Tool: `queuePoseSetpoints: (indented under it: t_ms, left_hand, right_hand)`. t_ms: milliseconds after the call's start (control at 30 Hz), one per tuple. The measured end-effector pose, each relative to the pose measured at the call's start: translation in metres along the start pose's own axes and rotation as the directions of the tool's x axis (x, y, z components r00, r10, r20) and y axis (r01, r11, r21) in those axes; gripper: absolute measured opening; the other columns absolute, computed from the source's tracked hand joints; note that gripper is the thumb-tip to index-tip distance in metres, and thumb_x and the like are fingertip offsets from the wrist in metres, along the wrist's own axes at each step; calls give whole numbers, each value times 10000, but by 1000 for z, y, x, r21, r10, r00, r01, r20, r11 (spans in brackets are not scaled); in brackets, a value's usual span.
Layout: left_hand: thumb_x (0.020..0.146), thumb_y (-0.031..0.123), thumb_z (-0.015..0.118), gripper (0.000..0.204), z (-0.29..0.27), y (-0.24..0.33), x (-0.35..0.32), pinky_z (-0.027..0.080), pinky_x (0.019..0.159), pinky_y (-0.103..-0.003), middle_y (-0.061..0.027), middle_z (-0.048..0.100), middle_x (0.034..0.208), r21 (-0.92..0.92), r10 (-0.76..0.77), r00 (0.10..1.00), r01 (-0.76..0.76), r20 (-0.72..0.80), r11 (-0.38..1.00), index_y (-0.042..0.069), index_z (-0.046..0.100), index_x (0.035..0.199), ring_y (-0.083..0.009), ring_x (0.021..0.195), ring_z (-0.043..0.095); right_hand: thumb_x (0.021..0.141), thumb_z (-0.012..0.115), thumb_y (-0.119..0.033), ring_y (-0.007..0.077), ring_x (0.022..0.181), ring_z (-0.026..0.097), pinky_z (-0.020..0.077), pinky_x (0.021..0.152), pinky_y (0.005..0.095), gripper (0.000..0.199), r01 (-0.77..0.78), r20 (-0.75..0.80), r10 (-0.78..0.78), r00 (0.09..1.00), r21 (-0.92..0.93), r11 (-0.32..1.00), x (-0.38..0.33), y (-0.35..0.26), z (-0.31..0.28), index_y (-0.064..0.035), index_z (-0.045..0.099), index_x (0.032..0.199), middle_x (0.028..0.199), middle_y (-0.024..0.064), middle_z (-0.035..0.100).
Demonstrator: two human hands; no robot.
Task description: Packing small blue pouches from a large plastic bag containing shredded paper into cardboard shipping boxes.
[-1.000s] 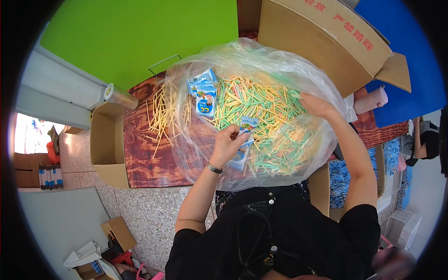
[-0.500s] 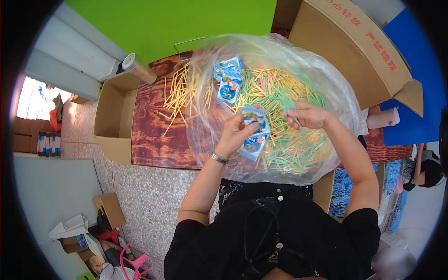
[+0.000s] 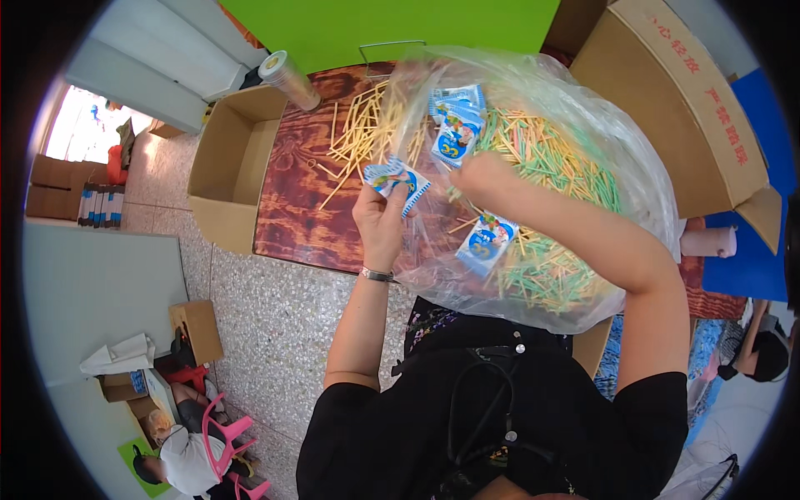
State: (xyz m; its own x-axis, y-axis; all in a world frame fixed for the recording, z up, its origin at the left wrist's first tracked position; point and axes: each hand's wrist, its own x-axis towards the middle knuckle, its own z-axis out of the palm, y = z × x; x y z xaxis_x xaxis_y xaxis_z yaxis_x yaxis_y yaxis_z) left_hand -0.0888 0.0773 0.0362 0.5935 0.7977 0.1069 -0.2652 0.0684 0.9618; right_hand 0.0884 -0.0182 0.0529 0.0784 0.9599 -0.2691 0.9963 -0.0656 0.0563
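Observation:
My left hand (image 3: pixel 379 223) pinches a small blue-and-white packet (image 3: pixel 400 185) over the left part of a clear plastic bag (image 3: pixel 642 158). My right hand (image 3: pixel 487 177) is closed just right of that packet; its fingertips are mostly hidden, and what it grips cannot be made out. Many thin green, yellow and pink sticks (image 3: pixel 575 171) lie heaped on the bag. Another blue-and-white packet (image 3: pixel 487 243) rests below my right hand. Several more packets (image 3: pixel 458 133) lie overlapped above it. Loose yellow sticks (image 3: pixel 354 137) are spread at the left.
The reddish wood-grain table (image 3: pixel 292 217) carries a clear cylinder (image 3: pixel 289 81) at the far left. An open cardboard box (image 3: pixel 233 158) stands at its left edge, a large carton (image 3: pixel 658 108) at the back right. A pink roll (image 3: pixel 708 242) is at the right. Other people sit lower left and far right.
My left hand has moved left with a packet, while another packet stays on the bag. My right hand has come left across the sticks toward it. The view has shifted.

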Motion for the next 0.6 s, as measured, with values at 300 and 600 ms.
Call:
queuePoseSetpoints:
  t_ms: [300,600]
  left_hand:
    - [833,35,705,133,2,-14,-4,506,556,-217,-24,617,828,107,-12,1000,13,-10,994,-6,579,848,-68,663,592]
    - [737,13,783,212,11,-17,-2,448,551,-213,-26,574,777,520,360,923,-377,137,767,20,585,814,-78,649,553]
  right_hand:
    - [837,599,-210,198,826,616,491,488,381,172,-112,29,143,989,-475,873,24,-80,33,-72,669,910,815,49,566]
    - [923,518,-159,353,765,633,510,702,440,143,-106,112,73,991,325,940,-67,48,-81,-74,571,1026,779,160,617]
